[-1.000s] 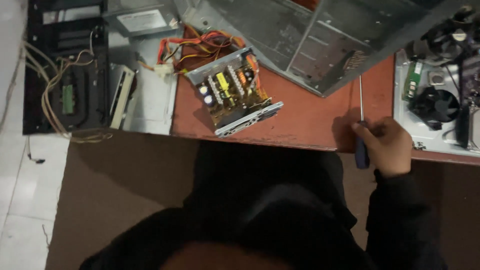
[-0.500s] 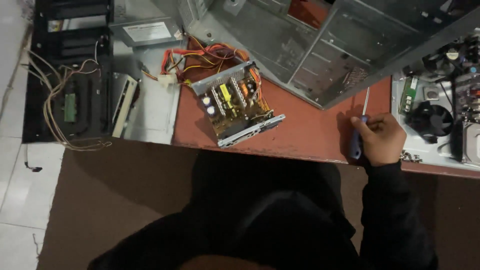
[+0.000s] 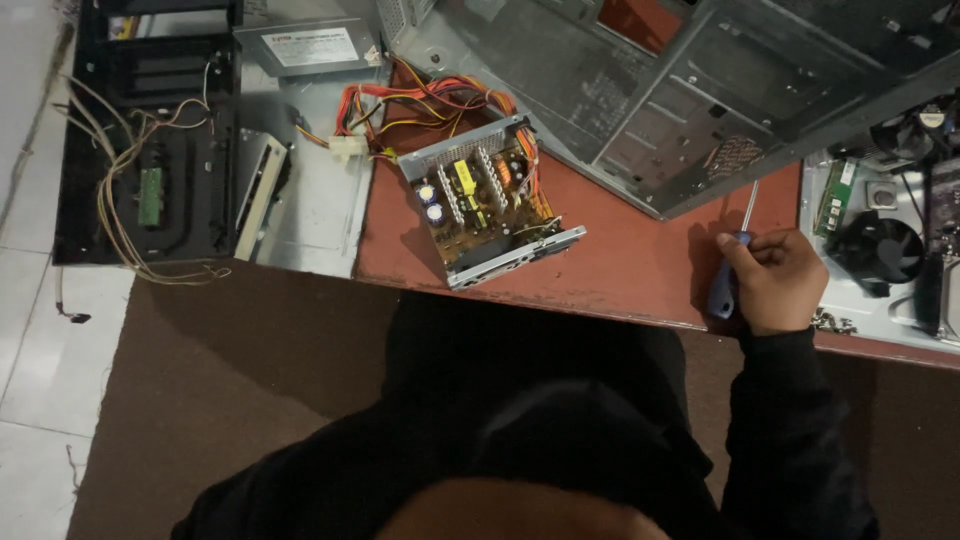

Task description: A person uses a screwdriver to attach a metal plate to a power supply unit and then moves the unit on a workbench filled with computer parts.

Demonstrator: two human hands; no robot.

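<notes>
The person's right hand (image 3: 775,285) is closed around the blue handle of a screwdriver (image 3: 733,260), near the front edge of the reddish tabletop (image 3: 630,270) toward its right end. The grip is a full fist; the thin shaft sticks out past the thumb and points at the lower edge of the grey computer case (image 3: 680,90) lying open across the back of the tabletop. The left hand is not in view.

An opened power supply (image 3: 485,205) sits nearer the middle of the tabletop, its circuit board bare, with red, yellow and orange wires (image 3: 420,105) trailing toward the back. Right of the hand, a board with a black cooler fan (image 3: 880,250) lies just beside the wrist.

The likely risk is the tip: if the hand swings left, it could scrape the exposed board; a sleeve drifting right could catch the fan.
</notes>
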